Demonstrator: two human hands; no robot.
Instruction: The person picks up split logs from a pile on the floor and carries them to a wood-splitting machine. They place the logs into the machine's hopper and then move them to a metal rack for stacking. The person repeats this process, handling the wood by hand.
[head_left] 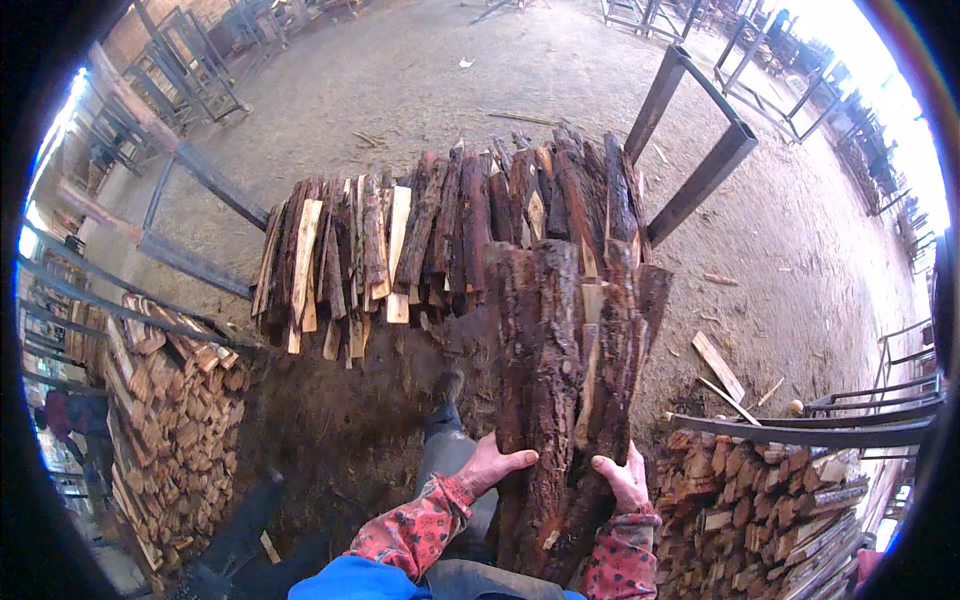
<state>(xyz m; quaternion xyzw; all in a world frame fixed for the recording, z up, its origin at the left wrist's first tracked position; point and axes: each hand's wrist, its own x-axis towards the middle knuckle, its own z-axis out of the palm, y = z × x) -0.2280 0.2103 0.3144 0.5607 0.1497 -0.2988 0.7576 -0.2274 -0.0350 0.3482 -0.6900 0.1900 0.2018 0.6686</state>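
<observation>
Between my two hands is an upright-leaning bundle of bark-covered split logs, dark brown with a few pale split faces. My left hand closes on its left side, thumb laid on the bark. On the right side my right hand clasps the bundle, thumb also on the front. The fingers of both hands are mostly hidden behind the wood. Just beyond the bundle's top lies a row of split firewood, packed side by side in a metal rack; the bundle's upper ends overlap its right part.
Dark metal posts rise at the rack's right end, and rails bound its left. Stacks of cut wood stand at left and right. Loose wood pieces lie on the dirt floor. Someone's dark-clothed leg shows lower left.
</observation>
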